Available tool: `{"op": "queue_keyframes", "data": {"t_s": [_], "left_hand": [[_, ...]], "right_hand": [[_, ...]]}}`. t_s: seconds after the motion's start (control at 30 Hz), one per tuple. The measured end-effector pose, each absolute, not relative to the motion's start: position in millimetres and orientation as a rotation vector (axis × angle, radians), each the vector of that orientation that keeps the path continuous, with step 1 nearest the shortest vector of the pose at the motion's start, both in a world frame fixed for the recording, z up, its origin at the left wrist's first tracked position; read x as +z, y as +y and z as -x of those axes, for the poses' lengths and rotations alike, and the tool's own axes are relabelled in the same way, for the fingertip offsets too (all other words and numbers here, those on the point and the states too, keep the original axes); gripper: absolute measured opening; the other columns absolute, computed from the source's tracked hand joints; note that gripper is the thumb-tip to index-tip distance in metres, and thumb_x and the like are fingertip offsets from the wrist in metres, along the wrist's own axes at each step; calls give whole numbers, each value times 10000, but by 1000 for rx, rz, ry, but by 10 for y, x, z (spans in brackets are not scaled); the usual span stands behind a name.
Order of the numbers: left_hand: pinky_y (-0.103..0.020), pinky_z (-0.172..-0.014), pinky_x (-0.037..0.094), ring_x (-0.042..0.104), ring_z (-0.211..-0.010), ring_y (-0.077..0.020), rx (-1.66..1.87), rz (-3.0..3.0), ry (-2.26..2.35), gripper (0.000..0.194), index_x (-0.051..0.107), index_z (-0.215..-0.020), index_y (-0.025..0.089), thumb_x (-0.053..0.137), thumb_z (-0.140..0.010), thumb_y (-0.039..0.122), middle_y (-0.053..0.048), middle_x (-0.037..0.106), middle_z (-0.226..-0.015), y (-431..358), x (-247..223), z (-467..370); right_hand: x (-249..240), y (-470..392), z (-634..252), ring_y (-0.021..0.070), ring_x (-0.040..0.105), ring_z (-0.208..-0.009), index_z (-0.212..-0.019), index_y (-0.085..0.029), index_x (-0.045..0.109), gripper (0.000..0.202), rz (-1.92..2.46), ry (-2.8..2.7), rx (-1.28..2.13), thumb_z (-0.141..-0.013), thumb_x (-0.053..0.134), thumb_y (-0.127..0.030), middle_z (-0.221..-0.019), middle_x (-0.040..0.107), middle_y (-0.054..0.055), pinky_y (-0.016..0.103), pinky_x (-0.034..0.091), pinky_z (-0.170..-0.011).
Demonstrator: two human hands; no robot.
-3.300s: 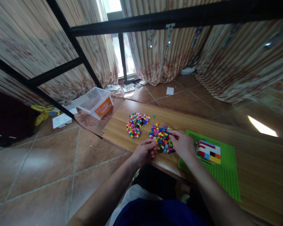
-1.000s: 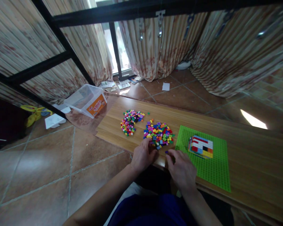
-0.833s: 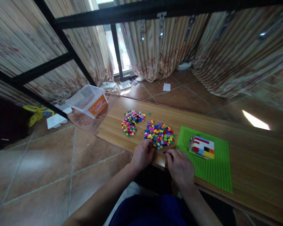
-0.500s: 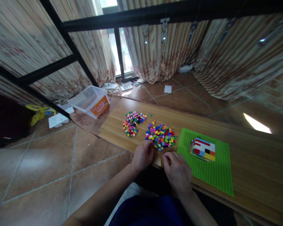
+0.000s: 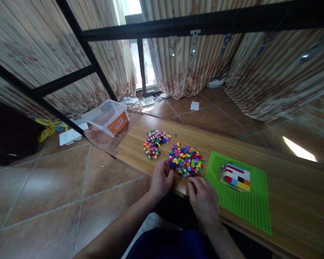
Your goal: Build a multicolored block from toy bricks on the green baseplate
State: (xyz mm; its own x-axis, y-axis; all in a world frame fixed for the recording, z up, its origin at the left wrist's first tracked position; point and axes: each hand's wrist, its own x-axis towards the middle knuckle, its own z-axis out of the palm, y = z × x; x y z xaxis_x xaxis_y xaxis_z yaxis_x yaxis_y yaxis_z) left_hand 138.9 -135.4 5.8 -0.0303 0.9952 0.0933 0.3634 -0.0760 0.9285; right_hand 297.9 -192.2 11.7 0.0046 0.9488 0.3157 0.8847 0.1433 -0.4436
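Note:
At the near left edge of the larger pile of small toy bricks [image 5: 187,160], my left hand [image 5: 161,181] rests low over the table. Its thumb and fingers are apart, with no brick visible between them. My right hand [image 5: 205,194] is at the pile's near edge, fingers curled and fingertips together by a dark purple piece; whatever they pinch is too small and covered to make out. Right of it lies a green baseplate [image 5: 255,208], bearing a low block of joined bricks [image 5: 236,176] in white, red, blue, black, orange and yellow.
A second, curved brick pile [image 5: 152,145] lies farther left on the wooden table [image 5: 293,201]. On the floor beyond the table's left end stands a clear plastic bin [image 5: 110,117] with an orange label. A black metal frame [image 5: 151,30] crosses before the curtains.
My left hand has opened, its thumb and fingers parting beside the pile. The right hand stays at the pile's near edge, its fingers slightly shifted. The camera view has tilted a little.

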Motion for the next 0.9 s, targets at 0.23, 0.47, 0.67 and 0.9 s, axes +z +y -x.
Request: {"op": "queue_keyframes", "data": {"t_s": [0.23, 0.47, 0.67, 0.9], "left_hand": [[-207, -563, 440, 522, -596, -80, 998, -1483, 1480, 389, 541, -1132, 190, 555, -759, 79, -7, 615, -933, -1314, 122, -1403], [-225, -627, 472, 546, -638, -91, 936, -1471, 1443, 441, 514, -1217, 201, 551, -789, 104, 0, 615, -932, -1334, 176, -1374], [-299, -771, 494, 595, -800, -158, 859, -1652, 1509, 397, 551, -1144, 197, 581, -765, 85, -21, 631, -921, -1260, 197, -1372], [-410, -943, 469, 599, -1032, -234, 839, -1763, 1570, 387, 552, -1150, 197, 565, -785, 69, -78, 642, -1077, -1215, 196, -1420]], "right_hand": [[105, -1823, -3116, 243, 553, -974, -1037, -150, 640, 224, 1745, -1809, -20, -918, 485, -261, -1038, 651, 110, 380, 441, -876], [50, -1795, -3093, 255, 559, -1000, -1083, -148, 625, 255, 1735, -1831, 13, -910, 476, -261, -1082, 646, 120, 408, 455, -896], [90, -1859, -3099, 241, 576, -1031, -1056, -176, 637, 231, 1690, -1819, 28, -918, 483, -279, -1087, 659, 103, 413, 447, -917], [90, -1965, -3104, 219, 592, -1022, -998, -205, 658, 181, 1606, -1801, 30, -919, 500, -243, -1060, 675, 80, 408, 441, -912]]}}
